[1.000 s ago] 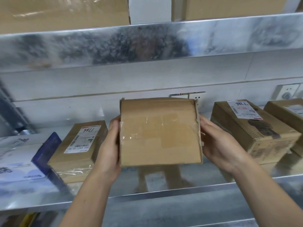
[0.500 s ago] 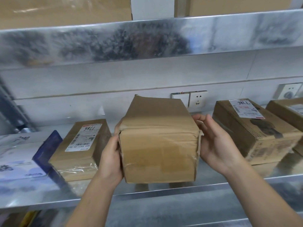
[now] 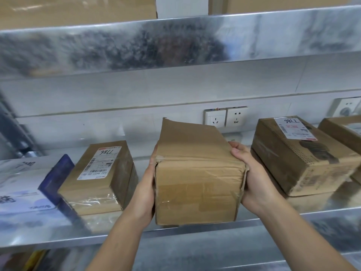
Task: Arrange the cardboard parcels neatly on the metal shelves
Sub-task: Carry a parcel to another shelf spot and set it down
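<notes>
Nearest, the left hand (image 3: 145, 184) lies flat against the left side of the plain parcel (image 3: 197, 184), fingers straight along it. The right hand (image 3: 252, 178) grasps the opposite side, fingers curled over the top edge. The parcel is at the front lip of the metal shelf (image 3: 293, 218) (whether it rests there I cannot tell). Its far flap stands up. On the shelf, left of it, sit a labelled parcel (image 3: 101, 177) and a white and blue package (image 3: 23, 184). To the right sit another labelled parcel (image 3: 298, 157) and a further one (image 3: 343, 130). Behind are wall sockets (image 3: 225, 117), and above, the upper shelf (image 3: 175, 42).
</notes>
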